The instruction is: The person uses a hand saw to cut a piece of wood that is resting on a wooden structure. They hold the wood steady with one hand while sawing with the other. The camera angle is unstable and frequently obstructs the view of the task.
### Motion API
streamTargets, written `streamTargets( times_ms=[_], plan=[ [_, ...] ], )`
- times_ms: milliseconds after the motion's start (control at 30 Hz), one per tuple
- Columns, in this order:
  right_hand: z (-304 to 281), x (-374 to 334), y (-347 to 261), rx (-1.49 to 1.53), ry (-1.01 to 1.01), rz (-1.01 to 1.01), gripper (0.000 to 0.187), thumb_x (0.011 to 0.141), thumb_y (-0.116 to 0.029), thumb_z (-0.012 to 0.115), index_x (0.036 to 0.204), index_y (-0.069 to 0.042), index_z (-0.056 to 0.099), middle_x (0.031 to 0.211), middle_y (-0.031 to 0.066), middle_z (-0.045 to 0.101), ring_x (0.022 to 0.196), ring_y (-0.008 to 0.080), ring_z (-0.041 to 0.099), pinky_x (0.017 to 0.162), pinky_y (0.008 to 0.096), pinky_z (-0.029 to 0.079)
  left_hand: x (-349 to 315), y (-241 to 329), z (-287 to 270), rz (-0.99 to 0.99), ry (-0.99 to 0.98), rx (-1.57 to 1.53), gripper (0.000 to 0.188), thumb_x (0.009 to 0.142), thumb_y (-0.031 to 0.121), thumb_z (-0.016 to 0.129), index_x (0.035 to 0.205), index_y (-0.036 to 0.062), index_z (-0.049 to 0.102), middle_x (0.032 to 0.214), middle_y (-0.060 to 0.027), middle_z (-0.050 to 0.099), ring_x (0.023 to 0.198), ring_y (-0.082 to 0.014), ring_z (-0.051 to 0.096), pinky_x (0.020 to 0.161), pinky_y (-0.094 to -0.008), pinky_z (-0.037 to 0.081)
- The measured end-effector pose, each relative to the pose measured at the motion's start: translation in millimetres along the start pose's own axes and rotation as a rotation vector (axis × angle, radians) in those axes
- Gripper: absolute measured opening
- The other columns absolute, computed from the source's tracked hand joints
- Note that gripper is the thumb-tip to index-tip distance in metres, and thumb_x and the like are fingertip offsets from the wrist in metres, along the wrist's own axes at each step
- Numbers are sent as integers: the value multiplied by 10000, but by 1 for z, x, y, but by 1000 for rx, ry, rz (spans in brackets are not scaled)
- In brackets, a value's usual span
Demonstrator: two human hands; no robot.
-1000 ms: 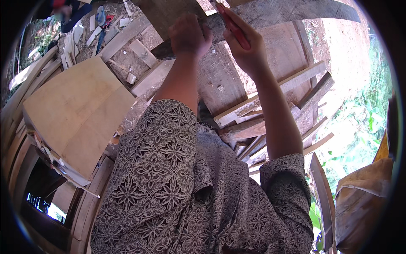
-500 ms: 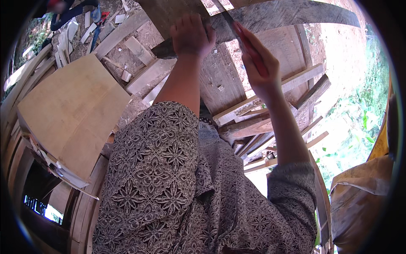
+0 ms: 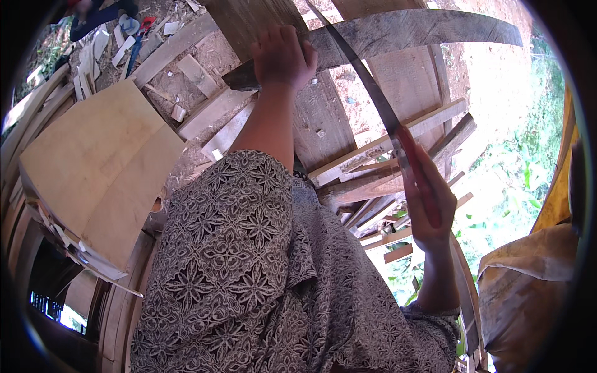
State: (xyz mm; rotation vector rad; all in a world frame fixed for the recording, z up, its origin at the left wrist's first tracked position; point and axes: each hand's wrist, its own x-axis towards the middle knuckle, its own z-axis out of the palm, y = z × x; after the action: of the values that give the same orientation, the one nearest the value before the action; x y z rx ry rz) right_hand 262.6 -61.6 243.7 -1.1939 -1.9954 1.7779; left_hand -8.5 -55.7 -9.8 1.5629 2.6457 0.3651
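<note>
My right hand is wrapped round the red handle of a handsaw. The saw's long dark blade slants up and to the left, across a grey wooden plank. That plank runs crosswise over a wider board and curves toward the right in this wide view. My left hand presses down on the plank near its left end, its fingers bent over the far edge. Where exactly the saw teeth meet the wood is too small to make out.
A broad pale board lies at the left on stacked timber. Wood offcuts and slats are scattered on the ground ahead. A yellow-brown tarp hangs at the lower right. Part of another person shows at the far left.
My right hand has pulled the saw back, down and to the right, so more of its blade shows. My left hand stays on the plank.
</note>
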Motion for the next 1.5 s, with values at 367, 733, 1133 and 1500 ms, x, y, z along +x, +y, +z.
streamTargets(
  times_ms=[367,733,1133,1500],
  plan=[
    [38,67,52,112,110,-155,538,941,164,450,1468,54,459,1521,231,481,1467,297,402,1232,405,319,35,-6,-10,-138,35,-9,383,935,391,543,1132,64,578,1164,-171,617,1186,-339,566,990,-524,435],
    [43,5,27,205,167,-47,559,964,79,531,1511,39,423,1532,207,488,1439,251,444,1192,372,328,-29,-6,8,72,-3,-71,349,894,350,581,1104,74,536,1145,-152,569,1113,-340,561,938,-535,424],
    [49,69,41,155,150,-9,614,936,137,452,1528,-23,423,1542,145,498,1460,230,427,1187,325,355,-34,2,-8,116,-9,-41,316,875,349,604,1055,99,534,1112,-137,566,1074,-323,555,891,-511,428],
    [15,-41,-49,18,103,134,523,1010,-19,544,1512,50,417,1465,229,551,1382,248,513,1156,367,366,-29,0,-9,102,-46,-27,330,871,353,590,1064,92,525,1111,-148,564,1087,-326,556,907,-524,426]
  ],
)
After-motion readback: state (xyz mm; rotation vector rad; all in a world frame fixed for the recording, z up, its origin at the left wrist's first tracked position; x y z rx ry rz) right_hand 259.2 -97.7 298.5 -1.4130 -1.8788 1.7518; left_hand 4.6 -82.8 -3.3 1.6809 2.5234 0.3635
